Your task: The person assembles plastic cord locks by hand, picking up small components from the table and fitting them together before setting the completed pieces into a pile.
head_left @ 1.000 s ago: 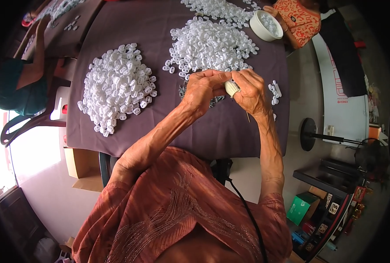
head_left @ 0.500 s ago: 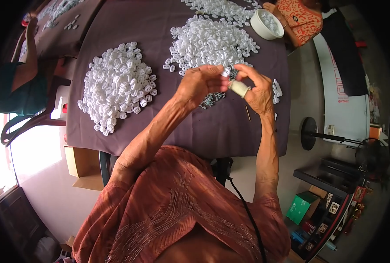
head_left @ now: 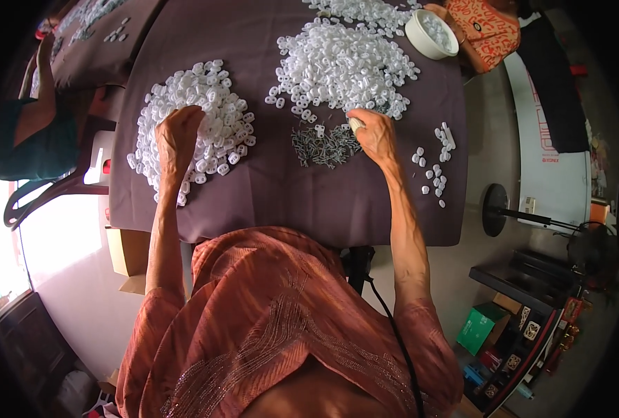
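Note:
My left hand (head_left: pixel 178 136) rests over the near side of the left pile of small white two-holed plastic pieces (head_left: pixel 208 97), fingers closed and pointing down; what they hold, if anything, is hidden. Closed around a short cream cylinder (head_left: pixel 356 125) is my right hand (head_left: pixel 378 138), with only one end of it showing by the thumb. That hand hovers at the right edge of a heap of small grey screws (head_left: pixel 316 148). A single white piece (head_left: pixel 320 130) lies on the screws. Behind them spreads a larger pile of white pieces (head_left: pixel 341 66).
At the far right stands a white tub (head_left: pixel 431 36) of pieces, beside a person in an orange patterned garment (head_left: pixel 487 35). Several loose white pieces (head_left: pixel 435 172) lie near the table's right edge. Another person in a dark green top (head_left: pixel 34 143) sits at left.
My hands have parted. My left hand moved from beside the right one to the left pile. My right hand shifted slightly left, keeping the cream cylinder, and the screw heap is now uncovered.

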Motion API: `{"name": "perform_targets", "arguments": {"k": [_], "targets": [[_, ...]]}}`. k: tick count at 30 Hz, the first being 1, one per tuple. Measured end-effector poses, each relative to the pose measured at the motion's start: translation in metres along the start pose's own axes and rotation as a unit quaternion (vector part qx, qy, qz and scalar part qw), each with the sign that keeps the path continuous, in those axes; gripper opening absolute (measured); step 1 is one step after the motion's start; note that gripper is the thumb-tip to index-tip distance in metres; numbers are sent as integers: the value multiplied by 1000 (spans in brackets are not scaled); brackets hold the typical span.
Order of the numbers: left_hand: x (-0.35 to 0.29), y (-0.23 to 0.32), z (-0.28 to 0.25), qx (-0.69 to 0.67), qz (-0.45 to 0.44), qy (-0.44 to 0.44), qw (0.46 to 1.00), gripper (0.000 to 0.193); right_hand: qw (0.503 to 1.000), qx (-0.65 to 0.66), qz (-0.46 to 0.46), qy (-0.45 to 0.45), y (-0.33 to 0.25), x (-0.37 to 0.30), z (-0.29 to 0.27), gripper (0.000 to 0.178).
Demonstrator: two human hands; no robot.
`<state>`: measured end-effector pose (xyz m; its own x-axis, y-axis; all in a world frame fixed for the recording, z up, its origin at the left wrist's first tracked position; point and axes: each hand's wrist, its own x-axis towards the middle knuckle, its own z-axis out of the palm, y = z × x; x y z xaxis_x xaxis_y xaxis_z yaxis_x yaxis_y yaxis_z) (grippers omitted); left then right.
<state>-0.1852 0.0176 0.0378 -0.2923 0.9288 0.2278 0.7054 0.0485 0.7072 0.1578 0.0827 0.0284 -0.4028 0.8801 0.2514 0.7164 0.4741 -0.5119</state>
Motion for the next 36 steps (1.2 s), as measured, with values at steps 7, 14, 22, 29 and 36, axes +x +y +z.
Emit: {"name": "perform_targets", "arguments": {"k": [7,14,22,29,36], "targets": [[-4,15,-1,63,50,38,996,16,996,-59,-3,-69,-29,8,25,18],[-9,55,52,-26,160,-35,986,11,993,-78,-31,-80,-25,4,36,12],[-8,71,123,-54,153,-113,980,14,998,-46,-23,-45,-24,4,31,15],[-15,74,133,-3,232,-166,958,12,997,-59,-34,-47,-28,-4,25,16],[-19,68,138,16,239,-169,956,10,994,-78,-15,-79,-22,-10,23,11]]}}
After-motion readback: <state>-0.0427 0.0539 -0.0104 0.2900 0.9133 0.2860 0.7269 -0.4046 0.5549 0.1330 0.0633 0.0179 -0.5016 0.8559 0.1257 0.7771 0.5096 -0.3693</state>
